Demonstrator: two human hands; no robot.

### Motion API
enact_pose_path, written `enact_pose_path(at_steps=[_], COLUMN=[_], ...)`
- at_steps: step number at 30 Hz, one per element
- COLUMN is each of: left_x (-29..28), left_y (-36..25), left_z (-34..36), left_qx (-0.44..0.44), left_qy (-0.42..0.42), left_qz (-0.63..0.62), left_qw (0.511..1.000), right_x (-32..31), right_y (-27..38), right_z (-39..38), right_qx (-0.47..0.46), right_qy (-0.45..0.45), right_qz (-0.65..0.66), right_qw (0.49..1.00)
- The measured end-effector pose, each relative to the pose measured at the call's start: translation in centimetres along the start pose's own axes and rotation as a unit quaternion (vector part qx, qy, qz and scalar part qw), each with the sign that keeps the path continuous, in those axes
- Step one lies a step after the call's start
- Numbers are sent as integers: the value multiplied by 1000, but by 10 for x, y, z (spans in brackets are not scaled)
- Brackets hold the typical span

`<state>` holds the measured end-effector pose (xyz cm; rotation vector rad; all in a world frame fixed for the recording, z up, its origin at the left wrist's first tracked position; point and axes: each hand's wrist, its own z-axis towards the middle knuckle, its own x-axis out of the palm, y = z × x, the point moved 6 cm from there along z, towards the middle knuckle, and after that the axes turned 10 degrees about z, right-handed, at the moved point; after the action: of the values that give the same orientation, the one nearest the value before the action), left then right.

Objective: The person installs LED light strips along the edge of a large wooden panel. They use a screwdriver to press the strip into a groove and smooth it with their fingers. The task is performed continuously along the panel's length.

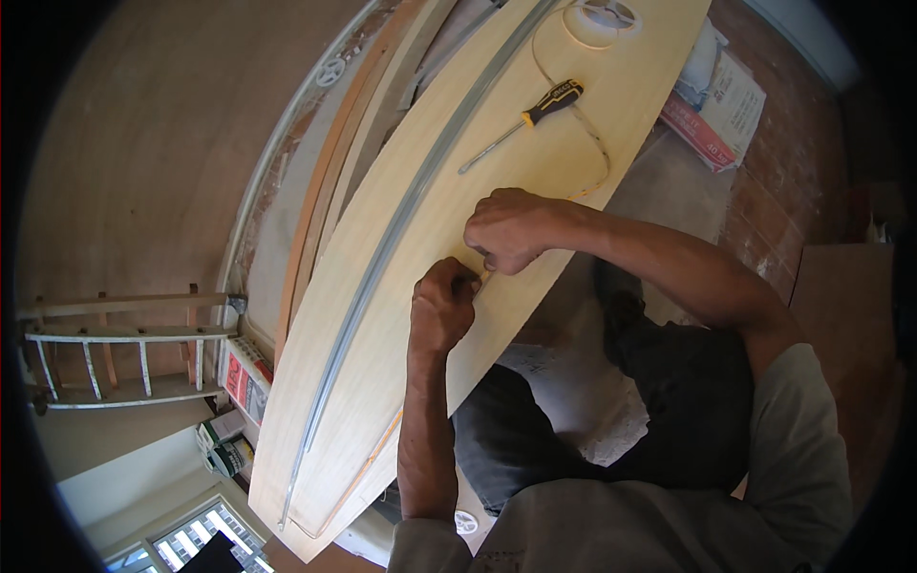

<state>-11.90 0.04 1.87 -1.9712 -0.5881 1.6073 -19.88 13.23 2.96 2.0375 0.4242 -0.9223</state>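
My left hand (444, 304) and my right hand (516, 229) are close together over the middle of a long pale wooden board (382, 363). Both have their fingers closed in a pinch on a thin yellowish strip (484, 281); the fingers hide most of the gripped part. A stretch of strip curves from a white reel (609, 13) at the far end of the board toward my right wrist. Another orange-looking stretch runs along the board's near left part. Beyond my right hand lies a black and yellow screwdriver (554, 102). Long narrow grey channels (382, 253) stretch lengthwise down the board.
Timber planks (330, 181) lie along the board's left side. A ladder (124, 334) is at the left, near stacked bags and tubs (229, 444). Red and white sacks (716, 115) rest on the floor at the far right. My knees are under the board's right edge.
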Motion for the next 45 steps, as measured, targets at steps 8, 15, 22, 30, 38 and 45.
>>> enact_pose_path(at_steps=[8,15,22,30,38,45], left_x=[-9,-16,-33,18,-86,-44], left_y=[-2,-7,-46,-65,-6,48], left_z=[-14,-15,119,190,70,-8], left_qx=[58,67,171,152,80,8], left_qy=[-51,-154,-176,29,-148,-163], left_qz=[3,-8,-10,282,-72,-407], left_qw=[997,986,969,947,983,899], right_x=[-6,-5,-3,-3,-3,-5], right_y=[7,3,9,9,5,5], right_z=[7,4,3,-7,-9,-8], right_qx=[15,12,-14,11,9,26], right_qy=[9,7,-15,-12,-22,-3], right_qz=[-8,-21,-45,-20,6,7], right_qw=[1000,1000,999,1000,1000,1000])
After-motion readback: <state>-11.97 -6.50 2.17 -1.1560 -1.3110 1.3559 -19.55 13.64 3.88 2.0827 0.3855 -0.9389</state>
